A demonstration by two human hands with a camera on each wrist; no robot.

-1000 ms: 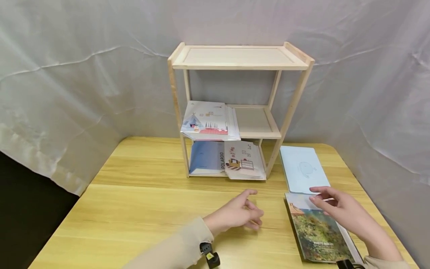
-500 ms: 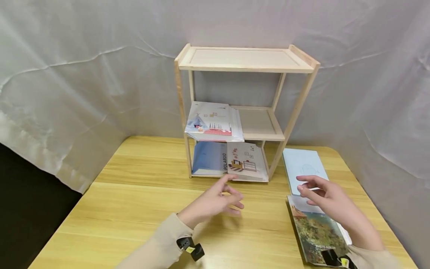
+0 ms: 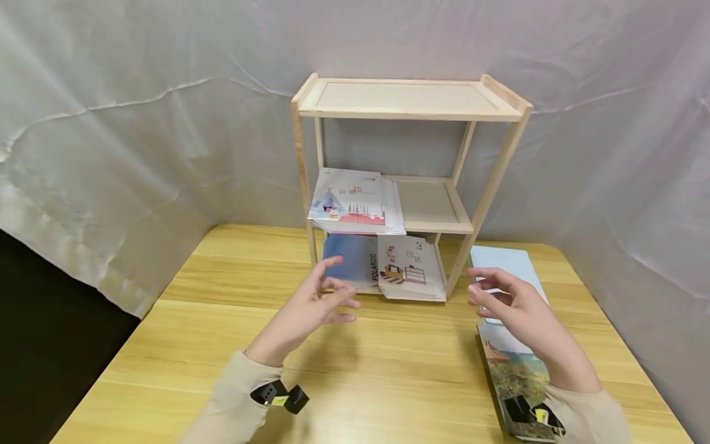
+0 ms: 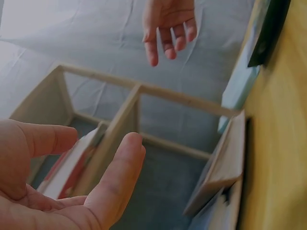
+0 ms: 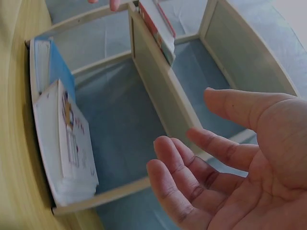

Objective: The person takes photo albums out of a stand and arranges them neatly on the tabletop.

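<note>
My left hand hovers above the table in front of the shelf's lower left, fingers spread and holding nothing. The right hand is raised over a photo album with a garden cover and a light blue book, partly hiding both. Its fingers are loosely bent around nothing. Between and beyond the hands, the bottom tier of a wooden shelf carries a blue POLAROID album and a white illustrated album. A stack of white albums with a tent picture lies on the middle tier's left side.
The wooden table reaches forward under the shelf. Grey fabric hangs behind it and on both sides. A dark area lies beyond the table's left edge.
The left hand has moved left and up, away from the middle of the table. The right hand has lifted and shifted left, off the photo album. The books stay put.
</note>
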